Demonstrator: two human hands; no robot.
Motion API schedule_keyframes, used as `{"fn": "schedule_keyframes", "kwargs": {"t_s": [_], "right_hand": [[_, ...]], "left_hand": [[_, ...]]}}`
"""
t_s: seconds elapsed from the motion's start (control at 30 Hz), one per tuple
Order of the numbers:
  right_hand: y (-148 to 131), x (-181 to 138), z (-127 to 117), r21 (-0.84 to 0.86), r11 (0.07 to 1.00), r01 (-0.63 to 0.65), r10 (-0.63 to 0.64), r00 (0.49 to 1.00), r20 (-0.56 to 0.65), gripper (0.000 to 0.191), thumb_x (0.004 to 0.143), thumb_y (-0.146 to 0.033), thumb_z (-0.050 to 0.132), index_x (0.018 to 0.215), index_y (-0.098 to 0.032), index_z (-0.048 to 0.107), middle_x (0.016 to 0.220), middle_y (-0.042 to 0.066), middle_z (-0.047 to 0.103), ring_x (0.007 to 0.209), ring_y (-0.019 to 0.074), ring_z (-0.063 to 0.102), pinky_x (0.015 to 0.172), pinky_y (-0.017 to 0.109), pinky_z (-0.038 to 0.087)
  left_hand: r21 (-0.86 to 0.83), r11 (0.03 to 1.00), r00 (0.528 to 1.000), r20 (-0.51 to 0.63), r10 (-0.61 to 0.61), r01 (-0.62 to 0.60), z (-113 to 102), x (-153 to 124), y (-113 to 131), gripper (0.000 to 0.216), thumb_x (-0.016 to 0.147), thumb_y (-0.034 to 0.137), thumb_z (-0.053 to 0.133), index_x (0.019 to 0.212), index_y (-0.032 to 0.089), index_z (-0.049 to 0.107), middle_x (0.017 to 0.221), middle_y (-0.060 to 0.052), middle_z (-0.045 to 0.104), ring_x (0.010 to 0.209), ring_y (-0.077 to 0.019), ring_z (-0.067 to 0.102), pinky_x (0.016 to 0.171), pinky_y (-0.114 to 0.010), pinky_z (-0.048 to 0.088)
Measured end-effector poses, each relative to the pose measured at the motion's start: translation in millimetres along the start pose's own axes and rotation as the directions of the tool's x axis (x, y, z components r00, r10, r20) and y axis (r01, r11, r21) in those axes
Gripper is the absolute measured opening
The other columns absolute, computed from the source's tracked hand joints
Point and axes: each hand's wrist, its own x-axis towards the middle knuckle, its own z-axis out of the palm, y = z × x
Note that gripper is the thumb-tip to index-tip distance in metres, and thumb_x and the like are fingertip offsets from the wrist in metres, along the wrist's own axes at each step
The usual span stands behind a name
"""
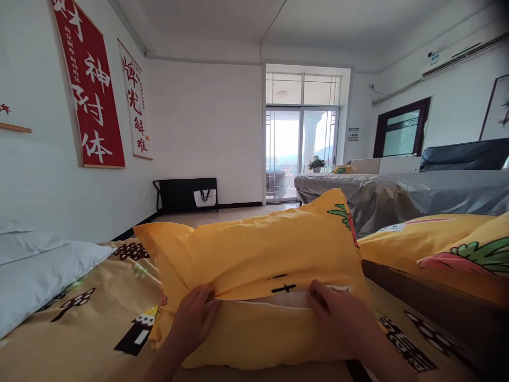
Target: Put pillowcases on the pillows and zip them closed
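Note:
A yellow pillowcase with a pillow inside stands tilted up in front of me, with a carrot-like print at its upper right corner. Across its near side runs a slit, where a strip of the white pillow shows between the fabric edges. My left hand pinches the pillowcase at the slit's left end. Toward the right end, my right hand has its fingers curled on the slit's upper edge, closed on the fabric. Parts of the fingertips are hidden by the hands.
A white pillow lies at left on the patterned yellow-brown bedding. More yellow pillows rest at right, by a brown box-like edge. Behind stands a plastic-covered table; a black folded item leans near the far wall.

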Motion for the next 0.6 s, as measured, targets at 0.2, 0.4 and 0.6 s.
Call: {"fn": "schedule_keyframes", "kwargs": {"t_s": [0.2, 0.4, 0.6], "right_hand": [[-13, 1, 9, 0.045, 0.998, 0.053, -0.054, 0.998, 0.013, 0.021, 0.083, -0.022, 0.051, 0.102, -0.020, 0.059, 0.075, 0.003, 0.071, 0.074, 0.0235, 0.066, 0.060, 0.027, 0.036], [-30, 9, 47, -0.071, 0.991, 0.109, -0.129, 0.904, -0.407, 0.031, 0.081, -0.029, 0.056, 0.109, -0.017, 0.059, 0.061, 0.001, 0.066, 0.055, 0.0208, 0.064, 0.051, 0.026, 0.033], [-6, 27, 66, -0.099, 0.989, 0.110, -0.144, 0.559, -0.817, 0.025, 0.078, -0.016, 0.043, 0.093, -0.016, 0.063, 0.047, -0.002, 0.055, 0.044, 0.0143, 0.054, 0.051, 0.025, 0.034]], "left_hand": [[0.186, 0.974, 0.991, -0.013, 0.136, -0.132, -2, 4, 6, 0.012, 0.095, 0.026, 0.039, 0.088, 0.022, 0.047, 0.070, -0.001, 0.064, 0.061, -0.0173, 0.064, 0.053, -0.026, 0.048], [0.249, 0.936, 0.955, -0.099, 0.278, -0.247, -10, 4, 14, 0.016, 0.093, 0.012, 0.035, 0.089, 0.021, 0.048, 0.063, 0.000, 0.060, 0.055, -0.0155, 0.058, 0.052, -0.025, 0.042], [0.177, 0.937, 0.948, -0.051, 0.314, -0.301, -15, 5, 28, 0.019, 0.094, 0.012, 0.033, 0.083, 0.021, 0.046, 0.059, 0.002, 0.055, 0.050, -0.0135, 0.050, 0.048, -0.026, 0.034]]}}
